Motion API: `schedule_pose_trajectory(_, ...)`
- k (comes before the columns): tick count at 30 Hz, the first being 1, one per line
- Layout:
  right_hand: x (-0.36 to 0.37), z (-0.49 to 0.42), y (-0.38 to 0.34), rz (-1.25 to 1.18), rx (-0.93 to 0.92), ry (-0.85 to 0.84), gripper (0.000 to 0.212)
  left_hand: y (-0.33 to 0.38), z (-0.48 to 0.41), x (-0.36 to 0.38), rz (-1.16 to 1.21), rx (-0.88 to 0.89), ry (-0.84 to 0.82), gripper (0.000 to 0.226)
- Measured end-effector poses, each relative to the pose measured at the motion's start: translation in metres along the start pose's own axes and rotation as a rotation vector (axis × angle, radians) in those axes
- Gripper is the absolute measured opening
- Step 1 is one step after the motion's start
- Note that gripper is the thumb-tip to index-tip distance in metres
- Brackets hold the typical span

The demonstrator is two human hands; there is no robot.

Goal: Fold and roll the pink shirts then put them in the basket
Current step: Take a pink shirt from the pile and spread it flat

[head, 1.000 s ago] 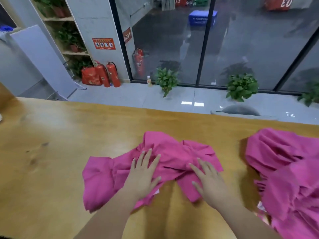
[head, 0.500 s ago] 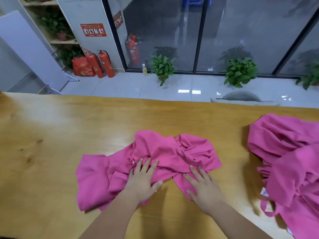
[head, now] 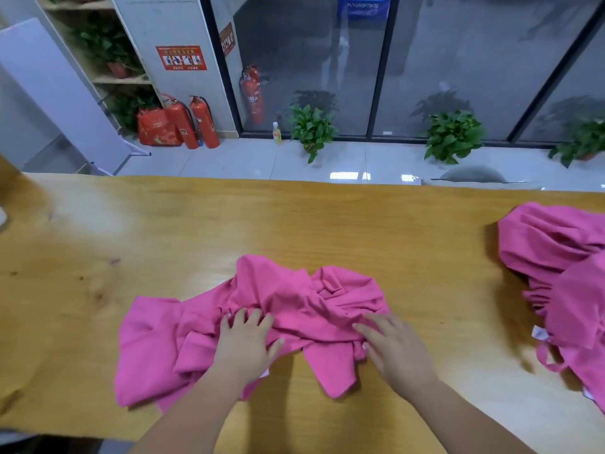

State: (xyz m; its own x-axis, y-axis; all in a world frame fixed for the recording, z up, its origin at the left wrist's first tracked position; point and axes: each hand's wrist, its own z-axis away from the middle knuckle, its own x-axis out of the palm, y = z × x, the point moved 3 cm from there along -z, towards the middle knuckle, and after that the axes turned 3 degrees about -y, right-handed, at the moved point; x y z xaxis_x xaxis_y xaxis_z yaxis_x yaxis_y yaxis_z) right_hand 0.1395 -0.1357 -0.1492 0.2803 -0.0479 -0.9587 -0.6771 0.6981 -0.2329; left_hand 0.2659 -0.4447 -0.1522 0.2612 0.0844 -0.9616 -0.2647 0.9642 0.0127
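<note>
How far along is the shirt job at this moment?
Done: nothing visible; no rolled shirt or basket is in view. In hand: the left hand and right hand press flat on one crumpled pink shirt on the table. Left: folding and rolling it, then the pink pile at the right edge.

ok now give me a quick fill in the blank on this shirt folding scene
1. The left hand and right hand both press flat on a crumpled ____ shirt.
2. That shirt lies on a ____ table.
3. A heap of more shirts sits toward the person's ____ side.
Missing words: pink; wooden; right.
</note>
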Motion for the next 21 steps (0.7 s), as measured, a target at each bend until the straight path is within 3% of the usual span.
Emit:
schedule_pose_trajectory(3, 0.003, 0.007, -0.001, 0.049, 0.186, -0.062, 0.078, -0.007, 0.009, -0.003, -0.079, 0.052, 0.137, 0.072)
schedule_pose_trajectory(6, 0.017, 0.014, -0.009, 0.061, 0.205, -0.182, 0.088, 0.004, 0.011, -0.002, -0.001, 0.211, 0.19, 0.078)
schedule_pose_trajectory(10, 0.018, 0.021, -0.024, 0.097, 0.278, -0.1, 0.065, 0.017, 0.005, 0.011, -0.016, 0.308, 0.092, 0.072)
schedule_pose_trajectory(13, 0.006, 0.024, -0.033, 0.068, 0.305, 0.057, 0.034, 0.019, -0.003, 0.006, -0.066, 0.333, 0.111, 0.031)
schedule_pose_trajectory(15, -0.014, 0.019, -0.025, -0.108, 0.35, 0.18, 0.023, 0.015, -0.014, -0.016, -0.02, 0.285, 0.126, 0.019)
schedule_pose_trajectory(21, -0.138, -0.047, 0.017, -0.538, 0.389, 0.434, 0.026, 0.005, -0.068, -0.137, 0.413, 0.14, 0.598, 0.028)
